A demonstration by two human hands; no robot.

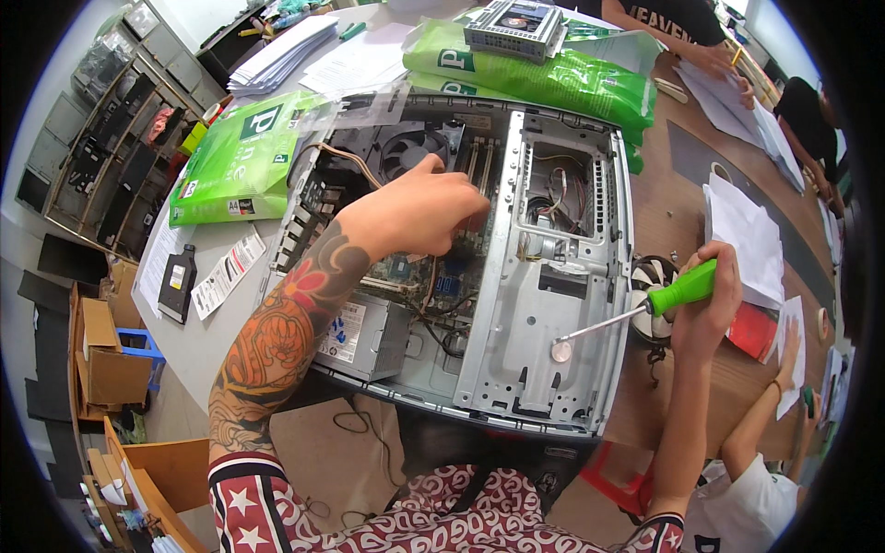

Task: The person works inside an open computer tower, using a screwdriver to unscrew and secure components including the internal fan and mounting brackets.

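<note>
Open desktop computer case (489,369) lying on its side at the near edge of the table (678,217), its interior facing up. The screwdriver (656,300) slants over the case's right part; its tip appears to meet a small silver disc (561,352) above the metal plate, though contact is hard to judge. The right hand (710,318), at the case's right side, is closed around the green handle. The left hand (419,210) reaches over the interior with curled fingers; whether they grip anything cannot be told. Beyond it sits a black cooling fan (410,155); nearer the person, a boxy metal power supply (358,334). A loose fan (649,275) lies beside the case, near the right hand. Farther out: a green paper package (241,166), a black bottle (177,284), and a metal drive unit (514,29) resting on more green packages (553,81).
</note>
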